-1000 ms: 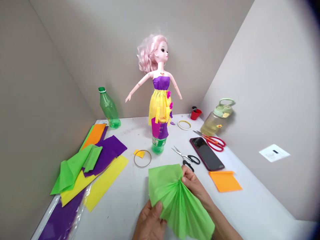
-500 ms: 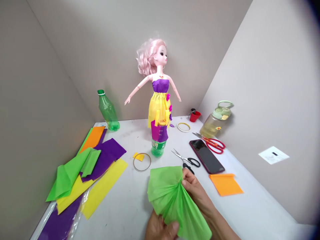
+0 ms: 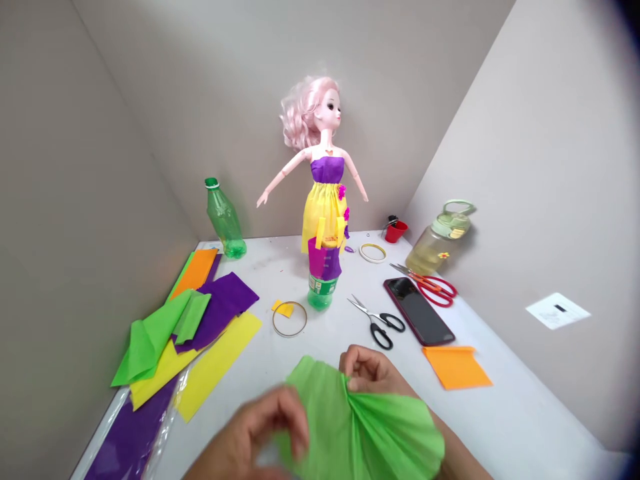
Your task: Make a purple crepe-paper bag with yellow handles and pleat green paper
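A sheet of green crepe paper (image 3: 325,413), gathered into pleats at one point, fans out low in front of me. My right hand (image 3: 373,370) pinches it at the gathered point, fingers closed. My left hand (image 3: 273,427) is blurred at the paper's left side, thumb and fingers curved apart with nothing visible between them. Whether its fingertips touch the paper is unclear. Beyond the paper stands a green bottle base (image 3: 320,297) with magenta and purple wrapping and yellow strips. Black-handled scissors (image 3: 377,321) lie partly spread just past my right hand.
A pink-haired doll (image 3: 325,167) stands at the back wall. Left are a green bottle (image 3: 225,220), green folded sheets (image 3: 150,340), purple paper (image 3: 225,307) and yellow paper (image 3: 217,367). Right are a phone (image 3: 419,311), red scissors (image 3: 435,290), orange paper (image 3: 456,367) and a water bottle (image 3: 430,243).
My left hand has let go of the paper's lower edge and moved left and up. The fan has swung, spreading further right. My right hand keeps its pinch. The whole view has shifted slightly.
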`<state>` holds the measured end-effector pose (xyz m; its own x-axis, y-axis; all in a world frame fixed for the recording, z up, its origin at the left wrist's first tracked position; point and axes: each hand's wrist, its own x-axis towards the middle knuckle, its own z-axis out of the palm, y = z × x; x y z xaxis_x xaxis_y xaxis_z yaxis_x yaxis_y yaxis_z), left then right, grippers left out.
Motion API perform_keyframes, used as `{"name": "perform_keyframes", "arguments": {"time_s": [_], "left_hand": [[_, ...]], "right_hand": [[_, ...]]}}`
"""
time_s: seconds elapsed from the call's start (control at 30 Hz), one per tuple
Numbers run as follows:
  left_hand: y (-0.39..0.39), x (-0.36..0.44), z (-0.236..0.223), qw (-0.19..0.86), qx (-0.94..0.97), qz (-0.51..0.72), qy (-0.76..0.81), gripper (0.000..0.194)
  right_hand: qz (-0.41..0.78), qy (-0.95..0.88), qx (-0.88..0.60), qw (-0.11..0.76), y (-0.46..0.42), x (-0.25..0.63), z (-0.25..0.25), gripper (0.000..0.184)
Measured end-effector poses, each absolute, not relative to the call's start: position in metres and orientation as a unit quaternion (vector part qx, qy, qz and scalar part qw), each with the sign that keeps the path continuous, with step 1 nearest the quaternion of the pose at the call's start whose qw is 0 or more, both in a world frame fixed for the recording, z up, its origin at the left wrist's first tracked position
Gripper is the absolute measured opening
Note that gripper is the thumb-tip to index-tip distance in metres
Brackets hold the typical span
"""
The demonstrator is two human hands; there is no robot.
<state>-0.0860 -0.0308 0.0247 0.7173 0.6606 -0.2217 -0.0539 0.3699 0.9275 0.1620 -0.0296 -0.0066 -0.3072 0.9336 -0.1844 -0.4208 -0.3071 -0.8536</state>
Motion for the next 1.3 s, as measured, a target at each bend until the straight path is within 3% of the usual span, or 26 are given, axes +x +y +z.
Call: {"name": "perform_keyframes", "arguments": {"time_s": [0.1,0.2,0.3,0.4,0.57,0.97,1.13,1.23,1.3], "left_hand": [[-0.001,-0.081,0.047,0.648,0.603,0.337,0.32,0.071],[0.018,-0.063,0.057,0.599,0.681,0.282,0.313,0.078],[0.023,-0.046,0.048,0.55,0.733,0.221,0.334,0.058],[0.023,-0.04,0.033,0.507,0.745,0.234,0.366,0.036],[0.019,-0.038,0.02,0.483,0.732,0.249,0.412,0.026],[0.015,-0.028,0.019,0.5,0.693,0.213,0.474,0.017],[0.009,-0.022,0.022,0.477,0.693,0.234,0.487,0.022],[0.011,-0.031,0.029,0.495,0.664,0.245,0.504,0.038],[0.014,-0.041,0.032,0.516,0.66,0.248,0.486,0.031]], "right_hand": [[0.698,-0.46,-0.412,0.362,-0.034,0.158,0.024,0.021],[0.614,-0.544,-0.465,0.332,-0.034,0.154,0.049,0.013],[0.548,-0.583,-0.489,0.347,-0.03,0.152,0.051,0.011],[0.457,-0.61,-0.517,0.39,-0.025,0.151,0.035,0.01],[0.363,-0.679,-0.494,0.404,-0.026,0.149,0.009,0.011],[0.438,-0.601,-0.511,0.432,-0.028,0.144,0.013,0.011],[0.506,-0.528,-0.497,0.467,-0.026,0.146,0.013,0.013],[0.536,-0.48,-0.492,0.49,-0.025,0.148,0.014,0.014],[0.55,-0.454,-0.49,0.501,-0.025,0.149,0.015,0.015]]}}
